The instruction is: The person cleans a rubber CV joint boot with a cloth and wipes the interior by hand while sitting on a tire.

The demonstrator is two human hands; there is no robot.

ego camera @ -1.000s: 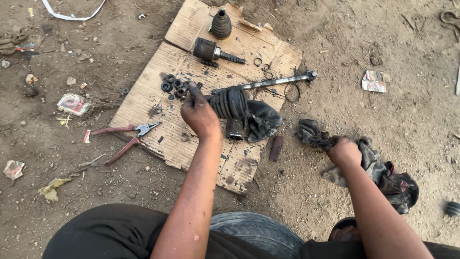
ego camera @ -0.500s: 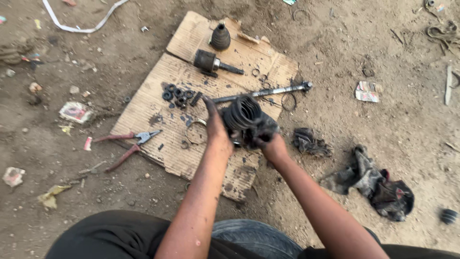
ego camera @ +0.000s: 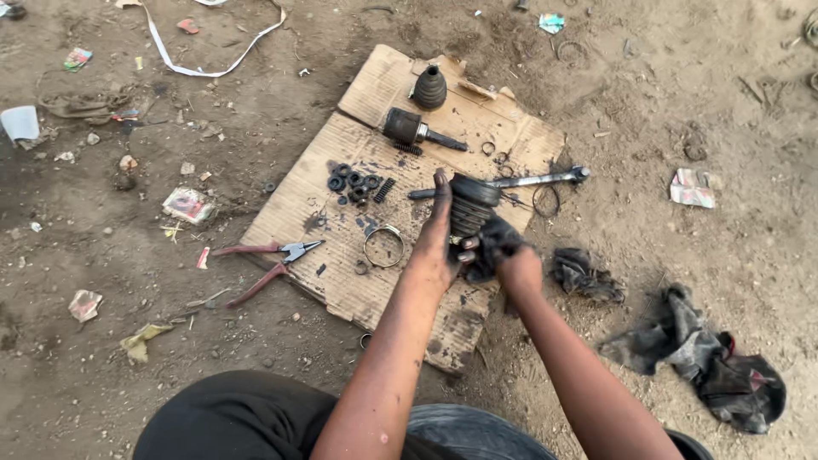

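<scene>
You are looking down at a sheet of cardboard (ego camera: 358, 290) lying on bare dirt, with your two greasy arms reaching out over it. Both hands meet on a black ribbed rubber boot (ego camera: 471, 207), held up just above the cardboard's right half. Your left hand (ego camera: 436, 243) lies flat along the boot's left side, fingers pressed together and pointing away from you. Your right hand (ego camera: 504, 254) is wrapped round the boot's near end, fingers curled shut on it.

Just beyond the boot, a metal shaft (ego camera: 545, 180) lies across the cardboard. Farther off sit a smaller boot (ego camera: 429, 87) and a metal joint (ego camera: 407, 129). To the left of your hands are a cluster of small black rings (ego camera: 351, 181), a metal clamp band (ego camera: 384, 246) and, at the cardboard's left edge, red-handled pliers (ego camera: 266, 264). To the right, on the dirt, lie two dark rags (ego camera: 584, 273), one near, one farther out.

Risks, as a judgement: your hands and the boot look slick with grease, so it could slip and drop onto the small rings, scattering them into the dirt. Grit could also get inside the boot if it touches the ground
</scene>
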